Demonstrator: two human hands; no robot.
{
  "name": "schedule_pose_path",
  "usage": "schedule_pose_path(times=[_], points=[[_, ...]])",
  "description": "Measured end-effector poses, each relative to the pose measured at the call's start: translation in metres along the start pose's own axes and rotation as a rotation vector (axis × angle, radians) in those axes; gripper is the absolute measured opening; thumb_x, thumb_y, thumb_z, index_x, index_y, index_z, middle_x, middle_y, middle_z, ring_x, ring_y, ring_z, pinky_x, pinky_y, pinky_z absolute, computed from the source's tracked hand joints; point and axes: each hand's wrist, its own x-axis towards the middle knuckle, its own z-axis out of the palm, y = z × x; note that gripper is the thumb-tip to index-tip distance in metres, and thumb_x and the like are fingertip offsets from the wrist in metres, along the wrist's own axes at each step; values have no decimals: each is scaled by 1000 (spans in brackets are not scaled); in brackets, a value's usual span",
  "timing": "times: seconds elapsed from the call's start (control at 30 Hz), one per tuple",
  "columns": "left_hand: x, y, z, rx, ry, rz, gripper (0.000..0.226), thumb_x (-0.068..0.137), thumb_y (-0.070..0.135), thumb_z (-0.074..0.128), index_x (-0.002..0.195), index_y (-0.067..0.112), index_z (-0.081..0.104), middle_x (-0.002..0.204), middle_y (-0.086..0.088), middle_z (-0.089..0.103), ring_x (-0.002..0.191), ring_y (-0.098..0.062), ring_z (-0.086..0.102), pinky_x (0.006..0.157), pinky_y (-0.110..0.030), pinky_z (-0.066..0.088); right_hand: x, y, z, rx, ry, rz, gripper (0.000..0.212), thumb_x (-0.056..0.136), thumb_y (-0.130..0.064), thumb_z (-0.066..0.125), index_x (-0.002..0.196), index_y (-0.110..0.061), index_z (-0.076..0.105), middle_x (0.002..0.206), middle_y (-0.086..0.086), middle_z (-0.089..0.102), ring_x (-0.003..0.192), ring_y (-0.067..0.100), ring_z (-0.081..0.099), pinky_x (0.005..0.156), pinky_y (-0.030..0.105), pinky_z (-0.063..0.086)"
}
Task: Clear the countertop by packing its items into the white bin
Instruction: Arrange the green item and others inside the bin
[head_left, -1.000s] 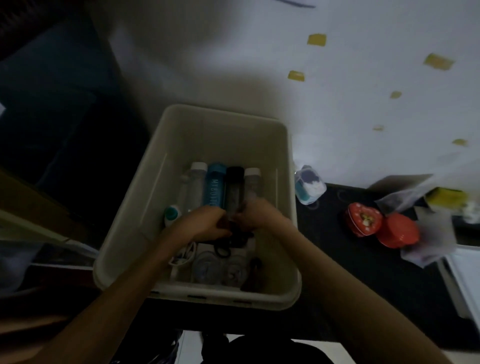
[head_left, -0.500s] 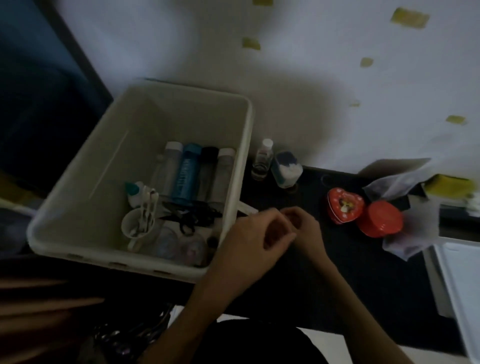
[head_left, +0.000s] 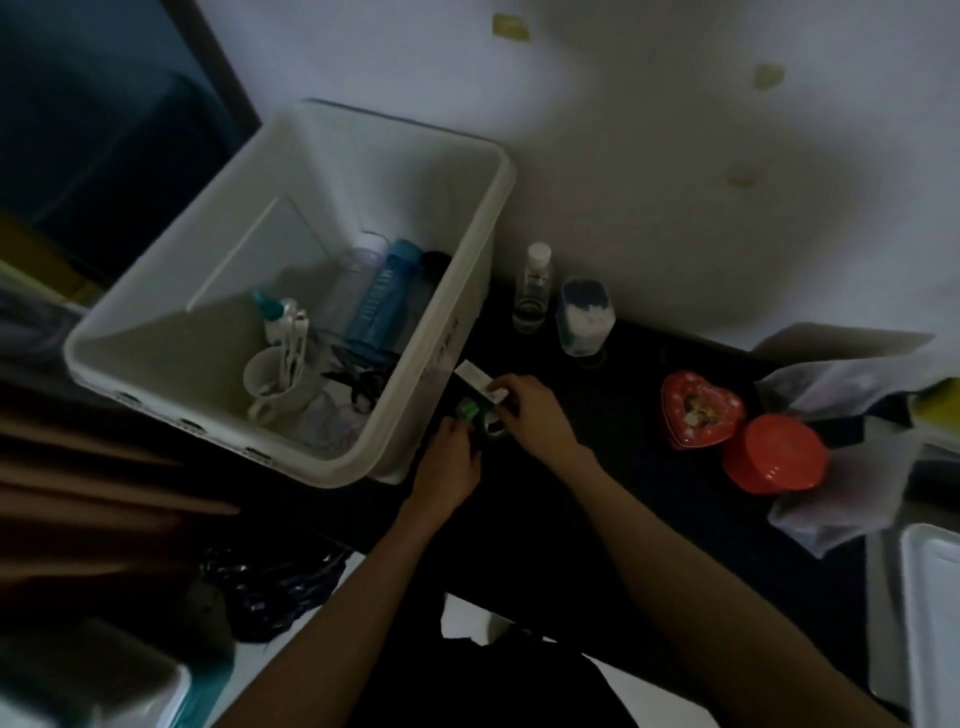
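Observation:
The white bin (head_left: 470, 249) stands on the dark countertop (head_left: 597, 483), holding several bottles, a blue bottle (head_left: 382, 301), a white mug (head_left: 270, 376) and black scissors (head_left: 358, 376). Both hands are on the counter just right of the bin's near corner. My right hand (head_left: 535, 415) pinches the end of a small white box (head_left: 475, 379). My left hand (head_left: 449, 465) rests beside a small green item (head_left: 467, 409) and a small dark round thing (head_left: 493, 427); whether it holds either is hidden.
A clear bottle (head_left: 532, 291) and a jar of cotton swabs (head_left: 584, 317) stand by the wall. A red heart tin (head_left: 698, 408), a round red tin (head_left: 774, 460) and a crumpled plastic bag (head_left: 852, 457) lie right. A white tray (head_left: 935, 623) sits at the right edge.
Both hands came out of the bin, moved right onto the counter, and now reach the small items beside the bin. The view shifted right.

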Motion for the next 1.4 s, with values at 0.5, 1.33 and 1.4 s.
schedule_pose_path(times=[0.5, 1.33, 1.4], points=[[32, -15, 21, 187, 51, 137, 45, 92, 3, 51, 135, 13, 43, 136, -8, 40, 119, -24, 45, 97, -37, 46, 15, 51, 28, -269, 31, 110, 11, 89, -7, 60, 98, -6, 65, 107, 11, 57, 92, 30, 59, 75, 38, 54], [33, 4, 33, 482, -19, 123, 41, 90, 19, 61, 128, 12, 47, 129, -13, 48, 114, -27, 50, 83, -34, 50, -110, 47, -21, 590, 291, 447, 24, 94, -19, 62, 114, -32, 61, 106, -14, 63, 87, 10, 70, 71, 26, 59], [30, 5, 29, 405, -60, 51, 44, 88, 24, 66, 125, 8, 50, 129, -14, 47, 115, -29, 50, 87, -36, 49, -114, 47, -23, 604, 302, 429, 23, 94, -20, 62, 115, -30, 63, 109, -11, 65, 87, 11, 71, 71, 26, 59]])
